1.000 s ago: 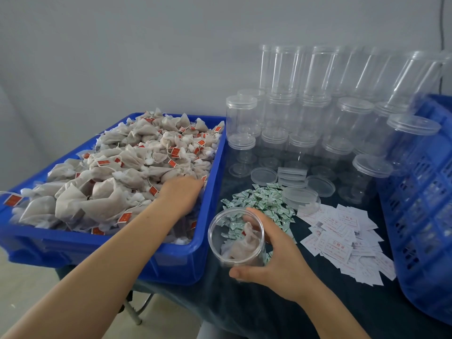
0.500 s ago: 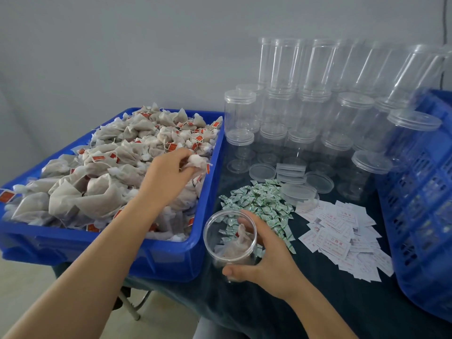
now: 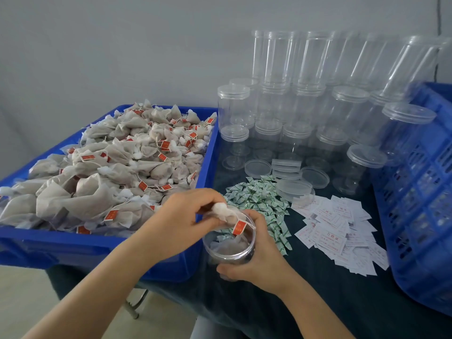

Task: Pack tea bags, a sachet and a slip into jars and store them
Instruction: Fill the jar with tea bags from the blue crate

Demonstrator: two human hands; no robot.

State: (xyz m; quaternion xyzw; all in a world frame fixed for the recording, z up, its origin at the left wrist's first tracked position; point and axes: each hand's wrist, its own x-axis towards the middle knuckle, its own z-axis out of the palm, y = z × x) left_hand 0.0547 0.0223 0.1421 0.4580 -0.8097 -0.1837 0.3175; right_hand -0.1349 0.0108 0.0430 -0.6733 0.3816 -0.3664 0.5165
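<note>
Pinching a tea bag [image 3: 223, 215] with curled fingers, the left hand [image 3: 182, 217] held it over the mouth of the jar [image 3: 230, 248], its red tag [image 3: 239, 227] hanging at the rim. The right hand [image 3: 256, 260] wrapped around the jar, which already held a bag, beside the blue bin [image 3: 97, 250]. Sachets [image 3: 259, 199] and slips [image 3: 340, 228] lay just right.

A packing workroom: bulk tea bags [image 3: 117, 167], stacked empty jars [image 3: 305, 106], crates [image 3: 420, 192].

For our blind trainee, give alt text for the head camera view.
The left hand lowers a tea bag into a clear jar gripped by the right hand; a blue bin of tea bags sits left, sachets and slips right.
</note>
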